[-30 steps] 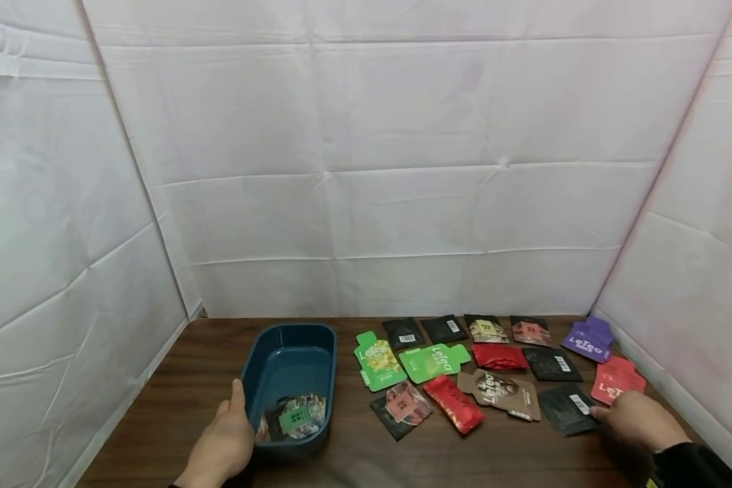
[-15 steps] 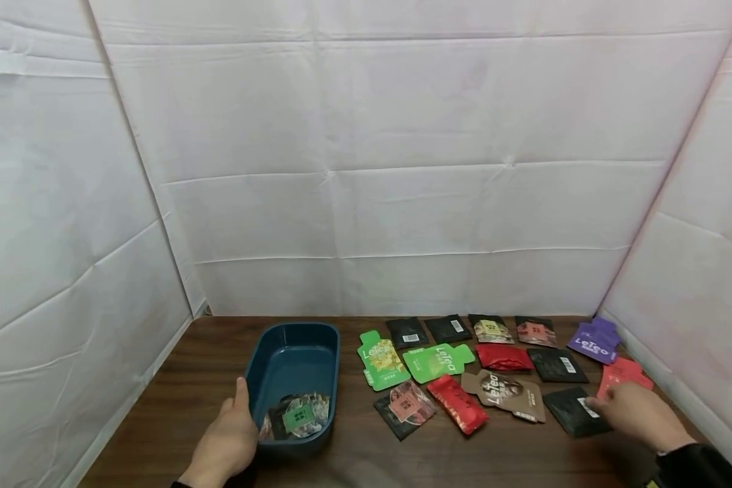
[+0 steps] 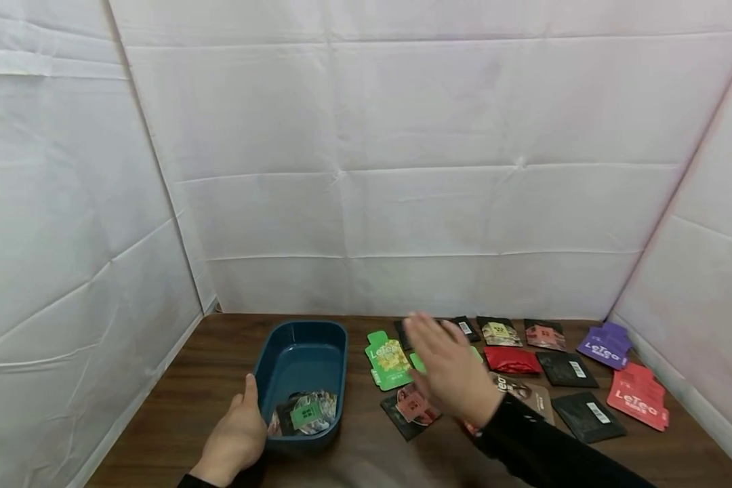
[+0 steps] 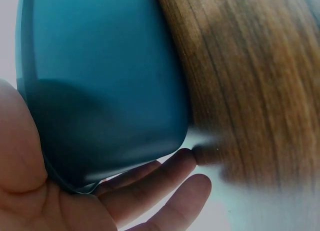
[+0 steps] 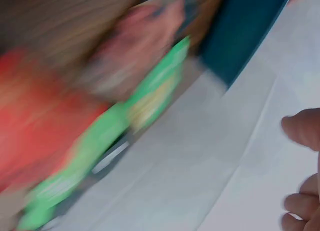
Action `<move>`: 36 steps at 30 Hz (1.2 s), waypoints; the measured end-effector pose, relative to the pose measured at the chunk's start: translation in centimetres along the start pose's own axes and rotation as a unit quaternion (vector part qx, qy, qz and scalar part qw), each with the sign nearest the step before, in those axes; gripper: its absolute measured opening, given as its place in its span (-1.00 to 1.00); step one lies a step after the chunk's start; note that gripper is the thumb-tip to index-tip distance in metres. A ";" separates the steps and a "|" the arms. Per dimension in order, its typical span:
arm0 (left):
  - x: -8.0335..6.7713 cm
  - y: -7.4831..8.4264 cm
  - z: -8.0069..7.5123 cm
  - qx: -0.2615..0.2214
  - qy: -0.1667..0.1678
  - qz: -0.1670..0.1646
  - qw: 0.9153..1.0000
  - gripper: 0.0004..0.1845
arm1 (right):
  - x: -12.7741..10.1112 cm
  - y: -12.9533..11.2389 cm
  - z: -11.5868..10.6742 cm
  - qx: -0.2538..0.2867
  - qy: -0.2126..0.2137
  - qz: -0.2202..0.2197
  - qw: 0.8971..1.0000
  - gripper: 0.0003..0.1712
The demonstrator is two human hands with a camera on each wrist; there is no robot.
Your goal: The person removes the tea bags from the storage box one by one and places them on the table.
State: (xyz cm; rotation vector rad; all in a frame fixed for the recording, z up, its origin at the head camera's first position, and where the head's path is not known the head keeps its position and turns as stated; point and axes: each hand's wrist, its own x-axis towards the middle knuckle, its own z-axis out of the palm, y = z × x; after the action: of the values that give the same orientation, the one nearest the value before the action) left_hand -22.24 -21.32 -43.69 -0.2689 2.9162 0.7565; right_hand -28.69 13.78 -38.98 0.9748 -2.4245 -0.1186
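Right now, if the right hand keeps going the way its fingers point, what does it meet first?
Probably the black packet at the back of the spread, just past the fingertips of the right hand. The hand is blurred and raised, so depth is uncertain; beyond lies the white backdrop.

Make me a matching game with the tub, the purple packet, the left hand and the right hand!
Things:
1. tub
2. purple packet
3. left hand
4. right hand

Descriptions:
A. lifted over the packets, fingers straight
B. dark teal, with a few packets inside
C. lies far right, near the back wall
D. holds the tub's near corner

Pairs: 1-B, 2-C, 3-D, 4-A
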 end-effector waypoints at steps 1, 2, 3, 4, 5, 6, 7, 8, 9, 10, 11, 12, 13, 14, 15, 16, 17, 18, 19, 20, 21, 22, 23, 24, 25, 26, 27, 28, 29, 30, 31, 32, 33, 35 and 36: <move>0.0 0.1 0.1 -0.001 0.000 0.002 1.000 -0.15 | 1.0 -1.2 0.1 -0.006 0.004 -0.019 1.000 -0.07; 0.0 0.1 0.1 -0.001 0.000 0.004 1.000 -0.16 | 2.0 -2.3 0.2 -0.010 0.006 -0.035 0.999 -0.06; 0.0 0.2 0.2 -0.002 -0.001 0.004 1.000 -0.17 | 2.9 -3.3 0.4 -0.013 0.012 -0.052 0.998 -0.07; -0.1 0.2 0.2 -0.003 0.000 0.003 1.000 -0.19 | 3.7 -4.3 0.6 -0.017 0.012 -0.065 0.998 -0.07; -0.1 0.3 0.2 -0.003 0.001 0.002 1.000 -0.21 | 4.5 -5.3 0.8 -0.020 0.011 -0.076 0.997 -0.07; -0.1 0.3 0.2 -0.003 0.002 0.001 1.000 -0.22 | 5.2 -6.1 1.0 -0.023 0.005 -0.085 0.996 -0.07; -0.2 0.4 0.2 -0.003 0.003 0.000 1.000 -0.23 | 5.8 -6.9 1.2 -0.023 -0.003 -0.091 0.996 -0.07; -0.1 0.4 0.1 -0.002 0.002 -0.002 1.000 -0.23 | 6.3 -7.7 1.4 -0.023 -0.011 -0.097 0.995 -0.06; -0.1 0.4 0.1 -0.001 0.003 -0.004 1.000 -0.24 | 6.7 -8.3 1.7 -0.023 -0.019 -0.103 0.994 -0.06; -0.1 0.4 0.1 0.000 0.002 -0.005 1.000 -0.24 | 7.0 -8.9 1.8 -0.023 -0.029 -0.110 0.993 -0.06; -0.1 0.5 0.0 0.001 0.002 -0.007 1.000 -0.24 | 7.3 -9.5 1.9 -0.025 -0.038 -0.115 0.992 -0.06; -0.1 0.4 0.0 0.002 0.001 -0.009 1.000 -0.24 | 7.6 -10.0 2.0 -0.023 -0.050 -0.118 0.991 -0.07; 0.0 0.4 0.0 0.002 0.000 -0.012 1.000 -0.23 | 7.8 -10.5 2.0 -0.020 -0.063 -0.121 0.990 -0.07; 0.0 0.4 -0.1 0.003 -0.002 -0.015 1.000 -0.22 | 8.0 -10.9 1.9 -0.017 -0.079 -0.124 0.989 -0.09; 0.1 0.4 -0.1 0.003 -0.004 -0.018 1.000 -0.21 | 8.3 -11.3 1.9 -0.013 -0.098 -0.127 0.987 -0.11; 0.1 0.4 -0.1 0.003 -0.005 -0.022 1.000 -0.20 | 8.5 -11.6 1.8 -0.009 -0.120 -0.129 0.984 -0.13; 0.1 0.4 -0.1 0.003 -0.006 -0.024 1.000 -0.19 | 8.8 -11.9 1.7 -0.001 -0.145 -0.130 0.981 -0.15; 0.1 0.3 -0.1 0.003 -0.006 -0.026 1.000 -0.18 | 9.0 -12.1 1.6 0.012 -0.170 -0.131 0.977 -0.20; 0.2 0.4 -0.1 0.003 -0.007 -0.028 1.000 -0.17 | 9.3 -12.4 1.6 0.023 -0.194 -0.132 0.972 -0.25; 0.2 0.3 -0.1 0.004 -0.005 -0.025 1.000 -0.17 | 9.6 -12.6 1.6 0.035 -0.215 -0.133 0.967 -0.32; 0.2 0.3 0.0 0.004 -0.004 -0.024 1.000 -0.17 | 9.9 -12.7 1.6 0.045 -0.234 -0.133 0.962 -0.37; 0.2 0.3 0.0 0.005 -0.003 -0.023 1.000 -0.17 | 10.2 -12.9 1.7 0.057 -0.253 -0.133 0.957 -0.44; 0.2 0.3 0.0 0.004 -0.003 -0.023 1.000 -0.16 | 10.5 -13.1 1.7 0.068 -0.271 -0.130 0.951 -0.52; 0.1 0.3 0.0 0.004 -0.003 -0.022 1.000 -0.17 | 10.7 -13.3 1.7 0.074 -0.286 -0.126 0.947 -0.59; 0.1 0.3 0.0 0.003 -0.002 -0.023 1.000 -0.16 | 10.9 -13.5 1.8 0.079 -0.302 -0.121 0.942 -0.63; 0.1 0.3 0.1 0.004 -0.002 -0.021 1.000 -0.16 | 11.1 -13.7 1.8 0.082 -0.315 -0.115 0.938 -0.65; 0.1 0.3 0.1 0.004 -0.003 -0.023 1.000 -0.16 | 11.2 -13.8 1.8 0.081 -0.328 -0.109 0.935 -0.64; 0.1 0.4 0.0 0.003 -0.004 -0.025 1.000 -0.17 | 11.3 -14.0 1.7 0.079 -0.337 -0.101 0.933 -0.60; 0.1 0.3 0.0 0.004 -0.004 -0.024 1.000 -0.18 | 11.4 -14.1 1.8 0.074 -0.344 -0.095 0.931 -0.56; 0.1 0.3 0.0 0.006 -0.003 -0.023 1.000 -0.19 | 11.4 -14.2 1.8 0.067 -0.346 -0.091 0.932 -0.52; 0.1 0.3 -0.1 0.007 -0.003 -0.024 1.000 -0.19 | 11.4 -14.4 1.8 0.060 -0.344 -0.089 0.933 -0.48; 0.1 0.3 -0.1 0.007 -0.003 -0.024 1.000 -0.20 | 11.4 -14.5 1.9 0.050 -0.337 -0.087 0.936 -0.44; 0.1 0.4 -0.2 0.006 -0.004 -0.027 1.000 -0.21 | 11.4 -14.6 2.0 0.041 -0.327 -0.087 0.940 -0.42; 0.0 0.4 -0.3 0.006 -0.005 -0.030 1.000 -0.24 | 11.4 -14.9 2.3 0.029 -0.306 -0.086 0.948 -0.43; 0.0 0.5 -0.3 0.004 -0.004 -0.030 1.000 -0.24 | 11.4 -15.0 2.4 0.021 -0.292 -0.088 0.952 -0.45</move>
State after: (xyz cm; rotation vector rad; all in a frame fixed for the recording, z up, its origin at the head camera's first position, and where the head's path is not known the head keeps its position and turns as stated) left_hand -22.32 -21.07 -43.16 -0.3506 2.8878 0.7356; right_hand -27.47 -5.11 -40.14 1.3215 -2.8669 -0.4811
